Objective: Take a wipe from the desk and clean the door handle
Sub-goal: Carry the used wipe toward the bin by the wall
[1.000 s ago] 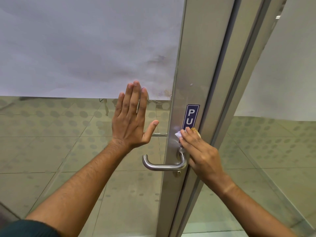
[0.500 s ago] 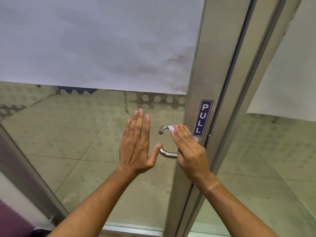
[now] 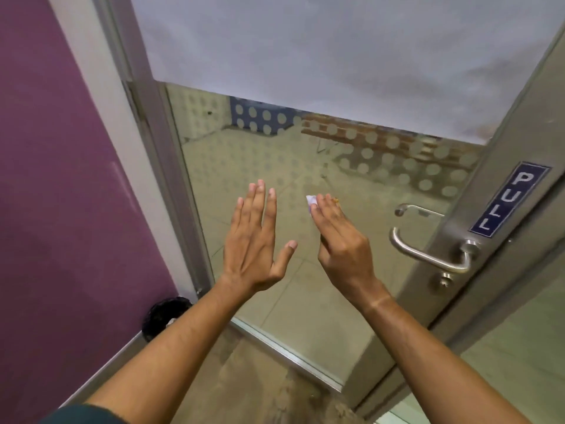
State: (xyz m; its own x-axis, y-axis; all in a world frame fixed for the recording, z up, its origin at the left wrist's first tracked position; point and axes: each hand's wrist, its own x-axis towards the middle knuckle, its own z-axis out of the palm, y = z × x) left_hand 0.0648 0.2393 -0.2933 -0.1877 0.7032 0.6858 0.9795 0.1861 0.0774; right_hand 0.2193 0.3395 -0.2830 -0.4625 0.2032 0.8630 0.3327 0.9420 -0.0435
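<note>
A: Near first. Left hand (image 3: 255, 240) at centre frame, flat, fingers spread, holding nothing. Right hand (image 3: 337, 243) just right of it, fingers together and nearly straight, wipe (image 3: 311, 201) pinned under the fingertips, only a white corner showing.

B: Door handle (image 3: 428, 254)?

A: Right of centre, steel lever on the metal door frame (image 3: 489, 185), below the PULL sticker (image 3: 509, 199). Right hand is well apart from it, not touching.

B: Risks?

A: Wipe grip looks shallow, so it could slip out. Hand off the lever could leave part of it uncleaned. Pressing on a hinged door may swing it.

B: Surface, room?

A: Glass door pane (image 3: 305, 166) with frosted dots, white film across the top. Purple wall (image 3: 61, 179) at left, a dark bin (image 3: 163, 316) at lower left, tiled floor (image 3: 305, 301) beyond the glass.
</note>
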